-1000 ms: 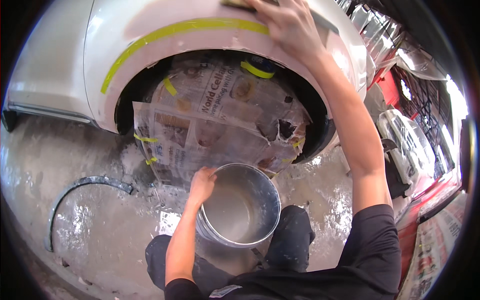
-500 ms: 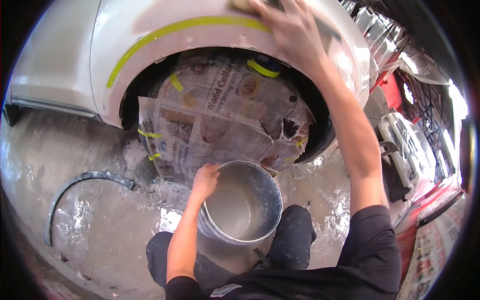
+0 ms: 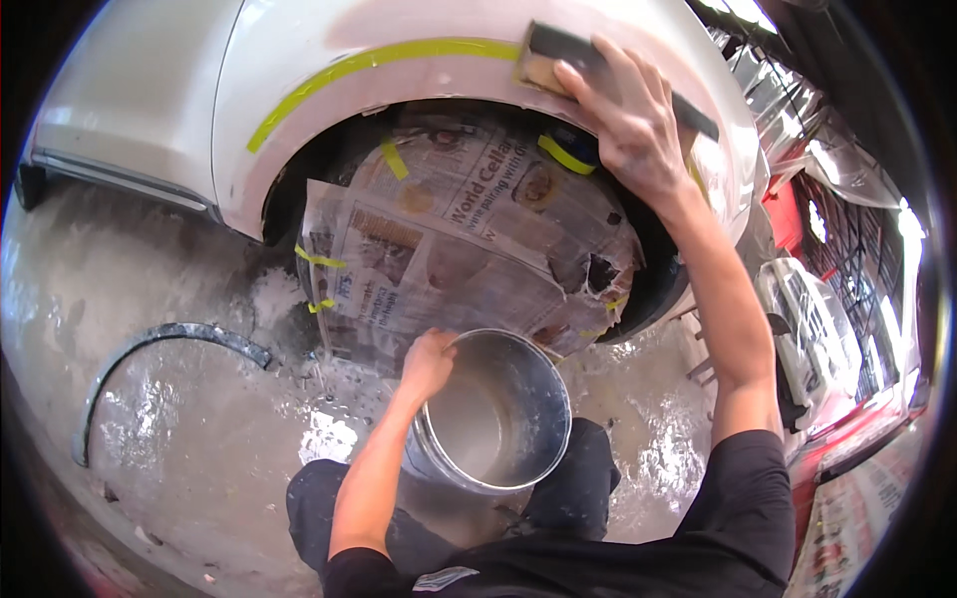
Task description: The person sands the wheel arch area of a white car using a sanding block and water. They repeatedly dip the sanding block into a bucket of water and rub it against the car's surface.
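Note:
With my right hand (image 3: 643,135) I grip a long dark sanding block (image 3: 563,50), its pale underside against the fender (image 3: 289,60) of a white car just above the wheel arch. The block lies slanted over the right end of a yellow-green tape strip (image 3: 369,58) that follows the arch. My left hand (image 3: 429,361) is closed on the rim of a bucket (image 3: 543,419) between my knees. Cloudy greyish liquid (image 3: 464,429) stands inside it. Torn newspaper (image 3: 469,259) covers the wheel, held by bits of tape.
A roll of tape (image 3: 568,154) sits atop the newspaper, inside the arch. On the wet floor (image 3: 229,419) to the left lies a curved dark trim strip (image 3: 150,349). Plastic-wrapped car parts (image 3: 812,329) and red panels (image 3: 783,214) stand at the right.
My right hand has come down and toward me along the fender with the block, which now shows fully. My left hand still holds the bucket; the whole view has shifted slightly.

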The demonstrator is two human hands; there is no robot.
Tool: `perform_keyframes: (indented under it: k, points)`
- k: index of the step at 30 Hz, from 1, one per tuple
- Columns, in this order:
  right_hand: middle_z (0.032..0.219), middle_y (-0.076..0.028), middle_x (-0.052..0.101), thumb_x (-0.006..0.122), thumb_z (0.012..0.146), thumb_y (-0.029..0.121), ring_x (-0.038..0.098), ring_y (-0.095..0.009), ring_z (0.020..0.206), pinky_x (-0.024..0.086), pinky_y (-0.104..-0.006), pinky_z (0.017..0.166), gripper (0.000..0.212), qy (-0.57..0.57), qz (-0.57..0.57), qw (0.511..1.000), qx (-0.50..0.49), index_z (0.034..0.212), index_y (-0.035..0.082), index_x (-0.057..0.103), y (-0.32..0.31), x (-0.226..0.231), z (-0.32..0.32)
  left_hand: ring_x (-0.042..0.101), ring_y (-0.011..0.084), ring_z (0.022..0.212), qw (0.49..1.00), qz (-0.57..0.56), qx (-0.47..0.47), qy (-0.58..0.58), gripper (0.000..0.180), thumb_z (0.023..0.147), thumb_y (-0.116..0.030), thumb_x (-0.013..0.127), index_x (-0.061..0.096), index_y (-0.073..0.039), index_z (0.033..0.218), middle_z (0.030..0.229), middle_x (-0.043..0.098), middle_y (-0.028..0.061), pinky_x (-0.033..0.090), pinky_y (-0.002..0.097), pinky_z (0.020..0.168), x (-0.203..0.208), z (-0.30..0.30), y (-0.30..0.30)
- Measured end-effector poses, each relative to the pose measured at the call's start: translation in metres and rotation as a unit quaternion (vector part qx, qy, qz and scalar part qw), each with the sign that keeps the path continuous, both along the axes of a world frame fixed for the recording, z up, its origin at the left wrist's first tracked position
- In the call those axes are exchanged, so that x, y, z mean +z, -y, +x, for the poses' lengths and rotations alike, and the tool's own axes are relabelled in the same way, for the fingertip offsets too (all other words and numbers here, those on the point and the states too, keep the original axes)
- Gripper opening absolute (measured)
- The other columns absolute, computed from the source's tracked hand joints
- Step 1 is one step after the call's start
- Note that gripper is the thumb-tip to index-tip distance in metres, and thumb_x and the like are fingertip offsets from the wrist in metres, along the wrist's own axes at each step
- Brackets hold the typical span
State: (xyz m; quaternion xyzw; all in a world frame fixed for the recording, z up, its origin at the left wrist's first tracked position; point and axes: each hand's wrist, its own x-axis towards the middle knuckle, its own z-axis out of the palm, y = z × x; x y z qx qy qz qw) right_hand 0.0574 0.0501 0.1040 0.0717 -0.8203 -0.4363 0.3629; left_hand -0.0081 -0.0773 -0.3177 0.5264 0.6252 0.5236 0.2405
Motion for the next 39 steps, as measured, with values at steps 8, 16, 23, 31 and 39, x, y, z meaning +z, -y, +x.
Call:
perform_keyframes:
  k: [8,16,23,31,39]
  points:
    - [0.135,-0.023,0.056,0.075,0.08,0.011,0.054,-0.044,0.126,0.045,-0.0522,0.106,0.056,0.017,-0.017,0.999,-0.031,0.135,0.019,0.065,0.021,0.012,-0.021,0.063,0.0456,0.111,0.999,0.016,0.015,0.036,0.029,0.089,-0.011,0.066,0.074,-0.008,0.117,0.118,0.068,0.0258,0.051,0.0507,0.094,-0.007,-0.005,-0.001]
    - [0.133,-0.021,0.058,0.071,0.082,0.007,0.054,-0.044,0.124,0.044,-0.051,0.107,0.055,0.052,-0.095,0.993,-0.057,0.135,0.02,0.066,0.067,0.036,-0.052,0.064,0.046,0.108,0.999,0.021,0.001,0.029,0.027,0.089,-0.01,0.063,0.073,-0.008,0.113,0.114,0.067,0.0235,0.051,0.0532,0.091,0.002,-0.002,0.007]
    - [0.137,-0.017,0.06,0.067,0.089,0.01,0.059,-0.042,0.121,0.046,-0.0465,0.105,0.043,0.025,0.056,0.998,-0.023,0.131,0.017,0.072,0.019,0.01,-0.032,0.064,0.0451,0.108,1.0,0.003,0.01,0.0,0.028,0.088,-0.01,0.063,0.074,-0.009,0.114,0.113,0.068,0.0233,0.051,0.0528,0.091,-0.003,-0.004,-0.001]
    - [0.137,-0.026,0.054,0.067,0.077,-0.002,0.052,-0.044,0.128,0.043,-0.0519,0.11,0.06,0.075,-0.018,0.997,-0.031,0.133,0.018,0.069,0.039,0.013,-0.037,0.066,0.0423,0.108,1.0,0.001,0.024,0.016,0.031,0.087,-0.009,0.064,0.075,-0.011,0.117,0.114,0.069,0.0198,0.052,0.0513,0.092,-0.011,-0.006,-0.001]
    - [0.134,-0.018,0.063,0.068,0.083,0.003,0.059,-0.042,0.12,0.046,-0.0508,0.103,0.048,0.107,-0.156,0.977,-0.102,0.129,0.016,0.073,0.008,0.034,-0.11,0.066,0.0418,0.107,1.0,-0.004,0.009,0.027,0.03,0.088,-0.008,0.063,0.076,-0.012,0.114,0.114,0.069,0.0191,0.052,0.0513,0.092,-0.002,-0.001,0.0]
